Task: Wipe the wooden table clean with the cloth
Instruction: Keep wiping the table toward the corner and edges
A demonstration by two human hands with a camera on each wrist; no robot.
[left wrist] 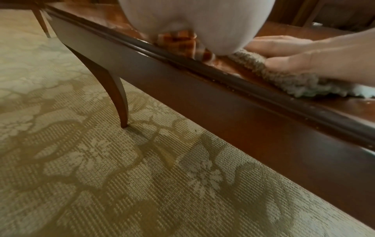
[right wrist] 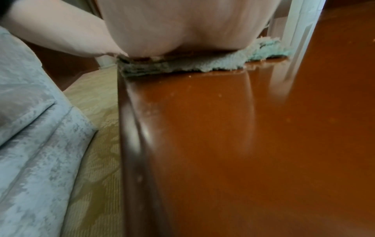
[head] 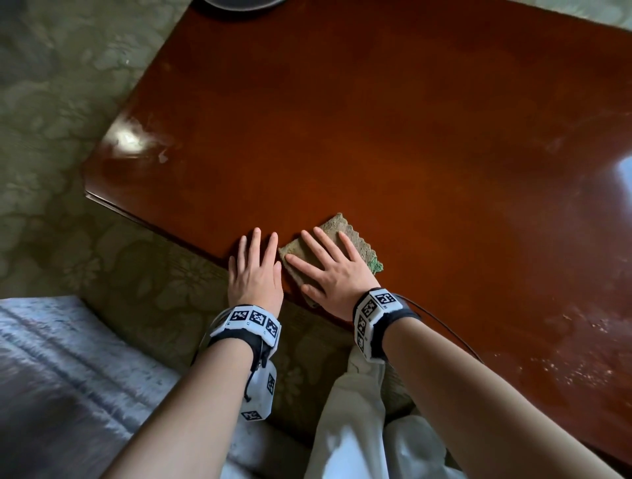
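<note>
Right hand [head: 337,270] flat on cloth [head: 355,239]

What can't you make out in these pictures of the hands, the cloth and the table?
- Head view: the middle of the cloth is covered by the right hand.
- Head view: a dark round object at the table's far edge is cut off by the frame; what it is cannot be told.
- Left wrist view: the left hand is a blurred mass, fingers unseen.
- Right wrist view: the specks on the wooden table are blurred.

Patterned carpet [head: 61,112] — pale blue sofa [head: 51,359] — dark dish [head: 239,2].
</note>
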